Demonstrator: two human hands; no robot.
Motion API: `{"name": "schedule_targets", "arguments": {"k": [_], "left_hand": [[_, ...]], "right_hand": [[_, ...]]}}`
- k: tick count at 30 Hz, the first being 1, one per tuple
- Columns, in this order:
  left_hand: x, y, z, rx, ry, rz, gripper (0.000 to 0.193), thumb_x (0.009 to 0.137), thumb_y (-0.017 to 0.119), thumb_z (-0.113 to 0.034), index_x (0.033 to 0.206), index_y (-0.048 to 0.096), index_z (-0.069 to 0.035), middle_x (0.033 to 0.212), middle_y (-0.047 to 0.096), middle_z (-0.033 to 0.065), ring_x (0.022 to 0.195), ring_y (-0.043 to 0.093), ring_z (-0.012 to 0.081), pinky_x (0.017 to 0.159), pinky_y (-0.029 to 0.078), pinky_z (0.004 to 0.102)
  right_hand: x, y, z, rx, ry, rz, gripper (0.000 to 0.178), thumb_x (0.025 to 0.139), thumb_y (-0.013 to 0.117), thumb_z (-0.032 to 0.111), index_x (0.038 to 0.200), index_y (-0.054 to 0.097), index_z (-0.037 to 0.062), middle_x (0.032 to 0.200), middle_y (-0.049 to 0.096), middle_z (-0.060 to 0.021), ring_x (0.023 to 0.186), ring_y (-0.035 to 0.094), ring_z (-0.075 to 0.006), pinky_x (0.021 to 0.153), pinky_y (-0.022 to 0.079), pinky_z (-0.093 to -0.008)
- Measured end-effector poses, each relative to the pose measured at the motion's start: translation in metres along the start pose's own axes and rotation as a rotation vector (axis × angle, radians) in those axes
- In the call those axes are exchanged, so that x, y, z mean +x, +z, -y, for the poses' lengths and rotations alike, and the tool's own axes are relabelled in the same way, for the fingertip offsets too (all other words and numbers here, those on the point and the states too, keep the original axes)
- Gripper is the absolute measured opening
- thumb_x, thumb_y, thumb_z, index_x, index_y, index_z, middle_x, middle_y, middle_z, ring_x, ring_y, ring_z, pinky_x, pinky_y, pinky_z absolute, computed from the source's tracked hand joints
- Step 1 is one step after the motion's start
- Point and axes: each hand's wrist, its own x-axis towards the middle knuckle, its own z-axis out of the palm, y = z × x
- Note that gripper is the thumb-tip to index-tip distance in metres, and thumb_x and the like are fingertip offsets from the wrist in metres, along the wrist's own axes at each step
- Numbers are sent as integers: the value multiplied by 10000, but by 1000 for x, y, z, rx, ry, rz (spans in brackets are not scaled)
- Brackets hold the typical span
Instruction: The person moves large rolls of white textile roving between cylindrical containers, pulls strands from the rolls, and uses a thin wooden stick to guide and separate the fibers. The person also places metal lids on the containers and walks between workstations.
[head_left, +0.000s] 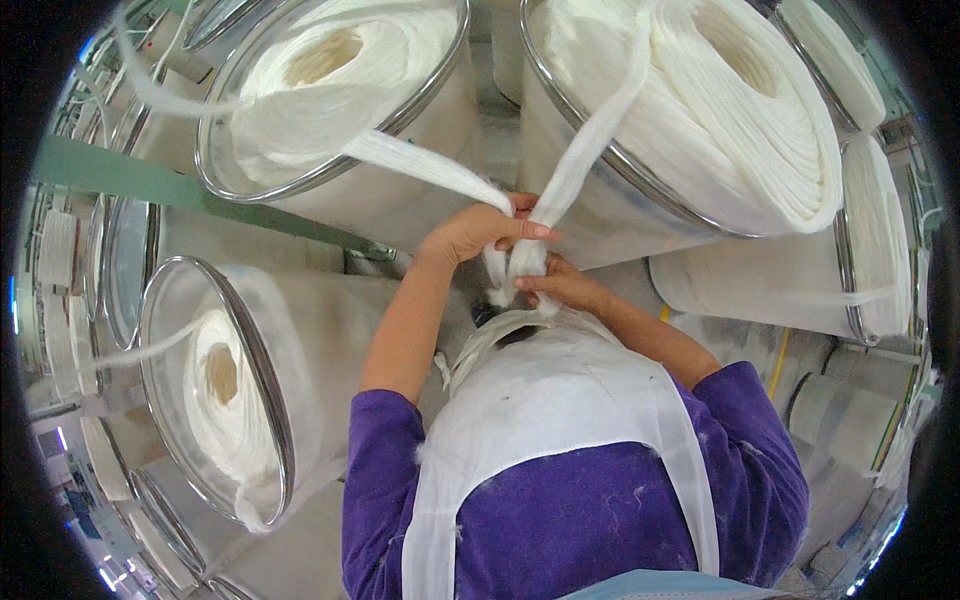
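Note:
Two soft white sliver strands meet at my hands, in front of my white apron. One sliver (425, 165) runs in from the upper-left can (440, 110); the other sliver (595, 130) drops from the upper-right can (620, 215). My left hand (492, 228) is closed round both strands, its thumb lying across them. Just below and to the right, my right hand (562, 285) pinches the hanging lower part of the sliver between thumb and fingers. The loose ends dangle close to the apron.
A third can (215, 400) with coiled sliver stands at the left, its metal rim tilted toward me. A green bar (180, 190) crosses behind it. More filled cans (780, 290) crowd the right side. Yellow lines (782, 360) mark the floor.

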Motion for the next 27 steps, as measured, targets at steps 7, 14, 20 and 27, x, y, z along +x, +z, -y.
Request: {"name": "schedule_targets", "arguments": {"k": [7, 14, 20, 27], "left_hand": [[-5, 2, -1, 11, -27, -116, 364, 951, 530, -423, 876, 624, -80, 634, 365, -79, 569, 305, 30, 480, 237, 189], [-14, -2, 6, -208, 137, -287, 313, 971, 496, -378, 851, 600, -108, 629, 365, -78, 567, 283, 42, 510, 248, 204], [-19, -12, 65, -215, 241, -656, 462, 901, 624, -260, 1272, 505, -11, 1078, 617, 67, 811, 561, 124, 701, 442, 273], [-47, -18, 132, -613, 362, -657, 419, 952, 502, -164, 1329, 414, -2, 1272, 530, 134, 1108, 534, 254, 960, 379, 387]], "right_hand": [[-12, -2, -10, -362, 12, 9, 445, 921, 551, 470, 997, 637, 39, 753, 586, -20, 646, 523, -136, 604, 443, -290], [-36, -20, -42, -533, 643, -324, 528, 911, 535, 525, 1071, 632, 31, 896, 632, -70, 832, 567, -148, 732, 456, -336], [-111, -48, -91, -251, 243, -212, 371, 896, 534, 372, 1043, 639, 47, 1067, 630, -118, 977, 563, -263, 864, 442, -385], [-36, -140, -235, -1148, 235, 14, 307, 857, 527, 289, 1013, 663, 61, 1099, 620, -173, 1002, 566, -364, 911, 426, -465]]}}
